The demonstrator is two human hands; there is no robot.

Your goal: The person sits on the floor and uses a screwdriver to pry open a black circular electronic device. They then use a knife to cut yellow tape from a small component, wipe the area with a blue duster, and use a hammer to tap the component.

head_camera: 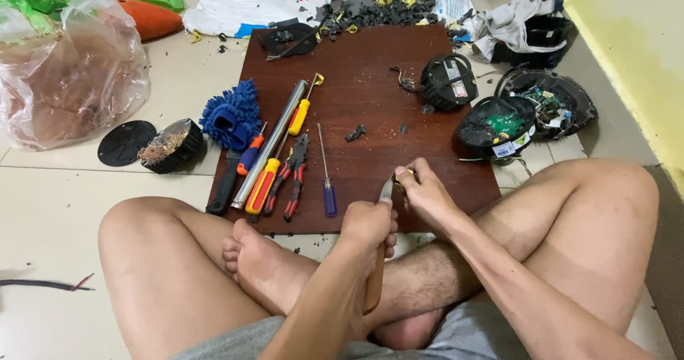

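I sit cross-legged on the floor before a dark red wooden board [370,103]. My left hand [367,226] is closed around a knife with a brown wooden handle [374,289]; its blade points up toward my other hand. My right hand [425,191] pinches a small yellowish piece [401,178] at the blade's tip, over the board's near edge. What the piece is cannot be told.
On the board's left lie a metal tube [271,143], screwdrivers [262,185], red pliers [293,178] and a blue-handled screwdriver [329,196]. Black round electronic units [449,82] [499,125] [548,100] sit at right. A blue mop head [229,114], a black cup [171,146] and a plastic bag [68,75] lie at left.
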